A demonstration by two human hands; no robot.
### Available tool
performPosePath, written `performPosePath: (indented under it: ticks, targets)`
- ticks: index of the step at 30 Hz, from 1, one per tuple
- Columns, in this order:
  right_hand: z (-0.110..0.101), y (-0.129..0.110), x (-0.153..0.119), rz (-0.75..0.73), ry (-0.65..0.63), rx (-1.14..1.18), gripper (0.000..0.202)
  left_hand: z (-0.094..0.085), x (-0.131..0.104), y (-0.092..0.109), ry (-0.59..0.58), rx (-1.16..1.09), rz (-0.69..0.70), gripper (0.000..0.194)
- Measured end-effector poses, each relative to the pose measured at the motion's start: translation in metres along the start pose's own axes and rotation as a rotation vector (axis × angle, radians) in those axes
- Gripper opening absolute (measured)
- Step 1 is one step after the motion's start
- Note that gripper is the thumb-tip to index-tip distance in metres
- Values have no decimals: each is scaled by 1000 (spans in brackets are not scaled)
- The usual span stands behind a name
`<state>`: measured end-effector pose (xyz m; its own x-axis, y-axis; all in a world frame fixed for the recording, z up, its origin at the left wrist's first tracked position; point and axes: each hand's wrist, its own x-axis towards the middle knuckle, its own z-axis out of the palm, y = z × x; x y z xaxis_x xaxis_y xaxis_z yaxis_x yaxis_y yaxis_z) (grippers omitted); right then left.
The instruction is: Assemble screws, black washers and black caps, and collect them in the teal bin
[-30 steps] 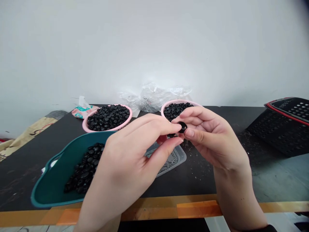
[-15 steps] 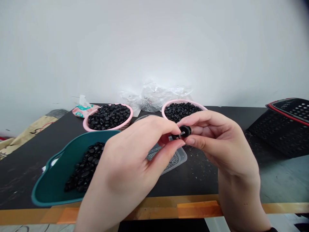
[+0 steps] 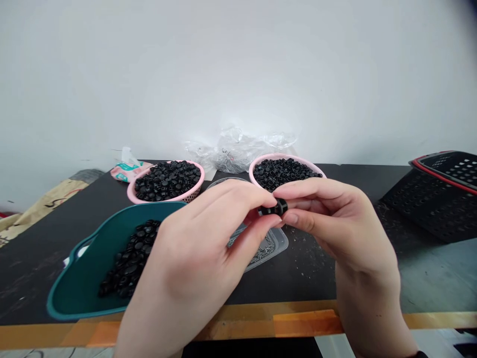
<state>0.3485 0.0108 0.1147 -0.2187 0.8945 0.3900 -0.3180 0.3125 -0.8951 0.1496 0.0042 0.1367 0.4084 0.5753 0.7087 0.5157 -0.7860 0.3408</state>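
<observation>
In front of my chest, my left hand [image 3: 201,243] pinches a small black plastic ring-like part [image 3: 265,211] between thumb and forefinger. My right hand [image 3: 343,223] grips a round black plastic cap [image 3: 282,205] with its fingertips. Both pieces meet end to end, and the fingers partly cover them. Beneath the hands sits a clear plastic box [image 3: 282,243] of small metal springs, largely hidden by my left hand. To the left, a teal scoop-shaped basin [image 3: 76,281] holds a heap of black caps [image 3: 130,263], partly behind my left forearm.
Two pink baskets, left [image 3: 197,188] and right [image 3: 257,161], hold small black parts at the back. Crumpled clear plastic [image 3: 238,149] lies between them against the wall. A tissue pack [image 3: 126,170] is at back left, and a black perforated basket [image 3: 428,209] stands right. Orange tape [image 3: 305,322] lines the front edge.
The cap and the ring-like part have come together; the spring that showed between them is now hardly visible. Both hands have shifted only slightly.
</observation>
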Motion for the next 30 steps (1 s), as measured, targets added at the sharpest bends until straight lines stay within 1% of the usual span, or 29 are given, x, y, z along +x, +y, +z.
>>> performPosePath:
  ticks: [3, 7, 12, 16, 19, 22, 25, 28, 30]
  targets:
    - [3, 0, -2, -31, 37, -57, 31, 1, 0, -2, 18, 24, 7, 6]
    - [6, -2, -5, -39, 62, -97, 28, 6, -2, -2, 45, 42, 15, 6]
    - [6, 3, 0, -18, -7, 7, 27, 20, -4, -1, 77, 119, 77, 8]
    - [3, 9, 7, -20, -52, 117, 21, 27, 0, -3, 57, 59, 120, 13]
    - [0, 8, 9, 5, -47, 195, 20, 25, 5, -6, 76, -7, 62, 24]
    - [0, 6, 8, 26, -73, 255, 15, 20, 7, -8, 83, -61, 14, 20]
    - [2, 4, 6, 35, -100, 278, 7, 16, 6, -8, 53, -143, 27, 17]
    - [5, 3, 5, 33, -101, 271, 9, 15, 5, -7, 56, -216, 40, 15]
    - [6, 2, 5, 26, -104, 261, 10, 16, 5, -6, 77, -219, 52, 14]
